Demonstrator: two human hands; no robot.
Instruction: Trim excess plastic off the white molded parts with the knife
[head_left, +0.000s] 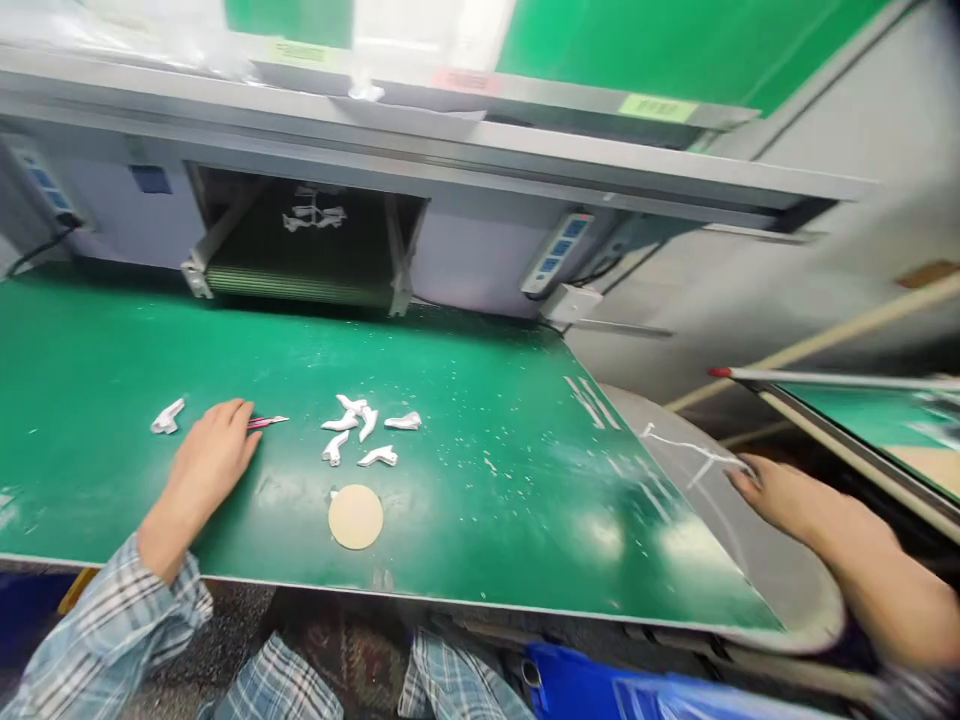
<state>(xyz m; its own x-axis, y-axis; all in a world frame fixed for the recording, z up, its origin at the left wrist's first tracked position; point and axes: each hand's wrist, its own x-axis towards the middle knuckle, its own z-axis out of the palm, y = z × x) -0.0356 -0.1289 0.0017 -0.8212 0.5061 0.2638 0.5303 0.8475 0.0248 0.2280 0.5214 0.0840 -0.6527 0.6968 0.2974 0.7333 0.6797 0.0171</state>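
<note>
My left hand [211, 455] rests on the green tabletop, fingers curled over a red-handled pointed tool [268, 422] whose thin pale tip sticks out to the right. Left of that hand lies a white plastic piece [167, 416]. To its right, several similar curved white pieces [367, 425] form a loose group, with a round beige disc [356, 517] nearer the front edge. Stretched far right, my right hand [776, 490] pinches the end of a thin branched white plastic sprue [694, 450] over a grey round surface [765, 560] beside the table.
A conveyor belt [300, 270] comes out of an opening at the back, bearing white parts [313, 212]. Power strips [556, 252] hang on the back panel below a metal shelf [420, 150]. A blue bin [600, 690] stands under the front edge.
</note>
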